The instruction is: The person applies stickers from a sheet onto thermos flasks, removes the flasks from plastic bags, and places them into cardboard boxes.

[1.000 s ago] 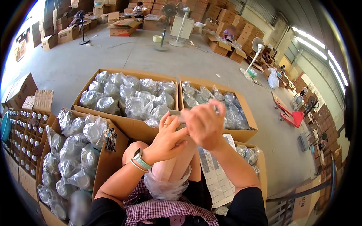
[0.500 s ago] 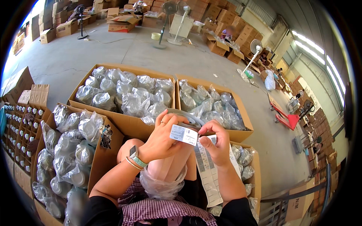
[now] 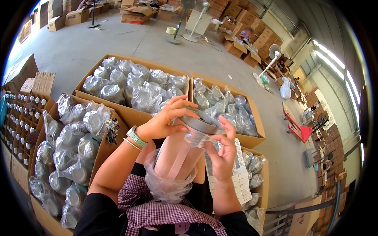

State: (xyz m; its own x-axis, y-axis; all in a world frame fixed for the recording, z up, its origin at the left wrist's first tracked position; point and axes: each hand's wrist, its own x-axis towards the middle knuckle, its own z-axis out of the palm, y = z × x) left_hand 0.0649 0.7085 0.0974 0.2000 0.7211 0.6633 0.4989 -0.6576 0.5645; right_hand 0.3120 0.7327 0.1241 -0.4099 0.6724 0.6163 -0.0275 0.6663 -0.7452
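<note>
A pink tumbler (image 3: 173, 155) with a grey ring-shaped top (image 3: 202, 125) leans at my lap, its lower part inside a crumpled clear plastic bag (image 3: 171, 190). Thumb and fingers of my left hand (image 3: 167, 120) grip the grey top from its left side. Between the thumb and fingers of my right hand (image 3: 222, 151) is a small printed label (image 3: 197, 139), seen edge-on and slightly blurred against the tumbler's upper side. Whether the label is stuck down, I cannot tell. Below my right hand lies a sheet of labels (image 3: 238, 179).
Cardboard boxes of bagged tumblers surround me: at the left (image 3: 71, 153), ahead (image 3: 130, 84), ahead right (image 3: 224, 108) and right (image 3: 256, 179). A divided carton (image 3: 23, 126) stands far left. Beyond are standing fans (image 3: 265, 67), a red pallet truck (image 3: 299, 128), stacked cartons and other people.
The label has gone from facing up to lying against the tumbler's side. My left hand has shifted onto the grey top, and more of the pink body shows. The view has moved slightly.
</note>
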